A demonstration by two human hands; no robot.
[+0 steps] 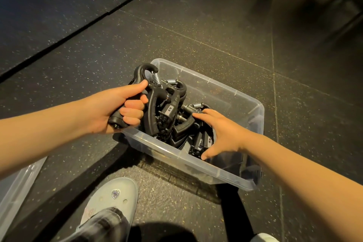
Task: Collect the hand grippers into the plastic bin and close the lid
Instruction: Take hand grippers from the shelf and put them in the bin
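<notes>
A clear plastic bin stands open on the dark floor, with several black hand grippers piled in its left half. My left hand grips the handle of a black hand gripper with a steel spring, held over the bin's left rim. My right hand reaches down into the bin with fingers spread, touching the grippers lying there. The clear lid lies on the floor at the lower left, partly cut off by the frame edge.
My foot in a pale clog stands just in front of the bin. The floor is dark speckled rubber with seams. A darker raised mat runs along the upper left. Dark stands or legs show at the top right.
</notes>
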